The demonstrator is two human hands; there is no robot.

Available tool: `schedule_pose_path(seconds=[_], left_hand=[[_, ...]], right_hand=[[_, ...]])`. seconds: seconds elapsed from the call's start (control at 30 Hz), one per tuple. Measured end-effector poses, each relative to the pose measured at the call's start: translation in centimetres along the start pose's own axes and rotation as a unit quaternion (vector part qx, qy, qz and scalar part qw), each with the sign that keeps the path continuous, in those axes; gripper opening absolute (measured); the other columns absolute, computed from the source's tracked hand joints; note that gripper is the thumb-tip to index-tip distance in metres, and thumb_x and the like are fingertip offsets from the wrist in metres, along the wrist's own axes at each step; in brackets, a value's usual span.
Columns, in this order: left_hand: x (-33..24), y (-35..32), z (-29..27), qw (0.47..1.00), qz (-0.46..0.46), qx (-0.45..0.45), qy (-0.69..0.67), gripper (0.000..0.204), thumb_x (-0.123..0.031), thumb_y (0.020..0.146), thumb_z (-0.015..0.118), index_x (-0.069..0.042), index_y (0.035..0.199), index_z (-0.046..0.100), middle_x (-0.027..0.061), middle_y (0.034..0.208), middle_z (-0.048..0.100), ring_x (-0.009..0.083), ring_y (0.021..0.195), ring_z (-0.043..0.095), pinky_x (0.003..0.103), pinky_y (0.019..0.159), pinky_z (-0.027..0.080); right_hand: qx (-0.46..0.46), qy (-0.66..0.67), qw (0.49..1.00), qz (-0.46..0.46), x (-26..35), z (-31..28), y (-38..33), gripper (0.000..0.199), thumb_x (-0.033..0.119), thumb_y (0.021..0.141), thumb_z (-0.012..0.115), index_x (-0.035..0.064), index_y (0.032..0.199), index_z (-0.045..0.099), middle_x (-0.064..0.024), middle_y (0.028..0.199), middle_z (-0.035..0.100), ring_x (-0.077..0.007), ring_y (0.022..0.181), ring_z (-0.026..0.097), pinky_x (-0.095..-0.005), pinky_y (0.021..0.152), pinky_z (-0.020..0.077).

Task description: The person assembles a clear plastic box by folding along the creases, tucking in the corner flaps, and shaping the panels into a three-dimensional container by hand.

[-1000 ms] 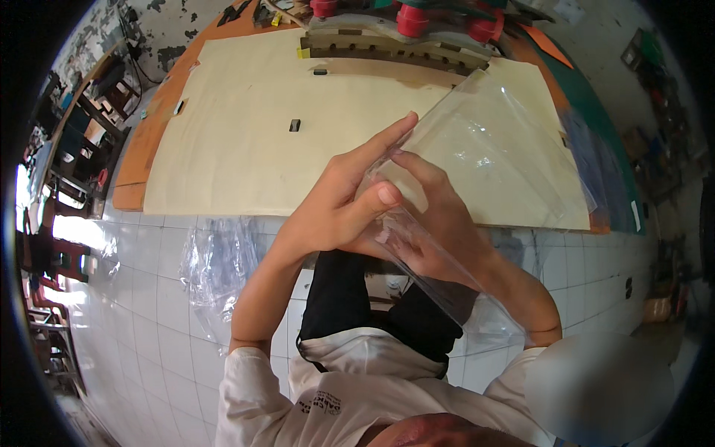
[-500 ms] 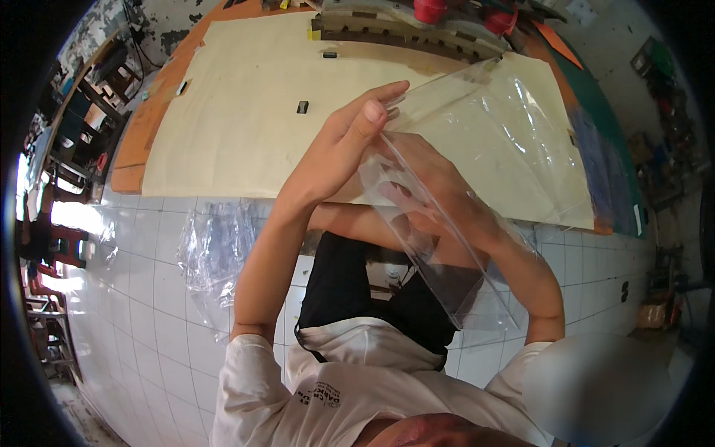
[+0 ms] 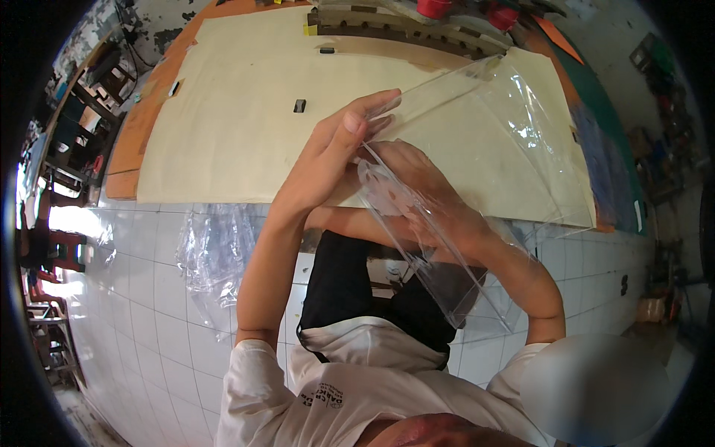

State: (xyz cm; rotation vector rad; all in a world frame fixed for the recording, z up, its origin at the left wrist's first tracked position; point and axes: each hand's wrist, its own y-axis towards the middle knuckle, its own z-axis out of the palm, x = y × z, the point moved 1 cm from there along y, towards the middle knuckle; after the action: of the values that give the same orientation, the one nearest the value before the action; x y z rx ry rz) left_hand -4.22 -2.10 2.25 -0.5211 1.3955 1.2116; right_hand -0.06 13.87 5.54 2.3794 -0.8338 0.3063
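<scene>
Left hand (image 3: 328, 153) half-open at the edge of clear plastic (image 3: 491, 127); right hand (image 3: 417, 175) against it, grip unclear; cream paper (image 3: 223, 127) lies open leftward to counter (image 3: 128, 160) margin.

Brown wood-topped table (image 3: 123, 160), mostly under a lg. cream sheet (image 3: 231, 112). On the sheet: sm. dark block (image 3: 299, 106) approx. mid-L, second block (image 3: 327, 51) nr. far side; third block (image 3: 174, 89) at L edge. Long notched bar (image 3: 402, 33) along far side, yellow bit (image 3: 310, 30) at L end. R side: green mat (image 3: 593, 93), bluish plastic (image 3: 602, 167), orange piece (image 3: 557, 39) farther back. White tiled floor (image 3: 134, 276); crumpled clear plastic (image 3: 216, 253) nr. table's front L, can't tell if it's on floor or hanging.
</scene>
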Motion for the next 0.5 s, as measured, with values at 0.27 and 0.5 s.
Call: schedule_pose_path(seconds=[0.27, 0.5], left_hand=[[0.0, -2.0, 0.8, 0.994, 0.004, -0.089, 0.056, 0.071, -0.054, 0.104, 0.035, 0.006, 0.139, 0.049, 0.0242, 0.133, 0.057, 0.0283, 0.125, 0.054, 0.035, 0.106, 0.038], [1.0, -2.0, 1.0, 0.994, 0.019, -0.099, -0.038, 0.069, -0.05, 0.107, 0.024, 0.007, 0.138, 0.049, 0.0264, 0.133, 0.056, 0.032, 0.127, 0.053, 0.036, 0.109, 0.036]], right_hand=[[0.055, -0.048, 0.997, -0.011, -2.0, 0.7, -1.7, 0.057, 0.021, 0.08, 0.074, 0.0009, 0.129, 0.052, -0.0178, 0.128, 0.05, -0.036, 0.122, 0.05, -0.0517, 0.108, 0.0383], [0.096, 0.006, 0.995, 0.03, -1.0, 0.2, -0.9, 0.061, 0.015, 0.078, 0.071, 0.0028, 0.134, 0.051, -0.0189, 0.131, 0.046, -0.0359, 0.128, 0.043, -0.0519, 0.113, 0.0307]])
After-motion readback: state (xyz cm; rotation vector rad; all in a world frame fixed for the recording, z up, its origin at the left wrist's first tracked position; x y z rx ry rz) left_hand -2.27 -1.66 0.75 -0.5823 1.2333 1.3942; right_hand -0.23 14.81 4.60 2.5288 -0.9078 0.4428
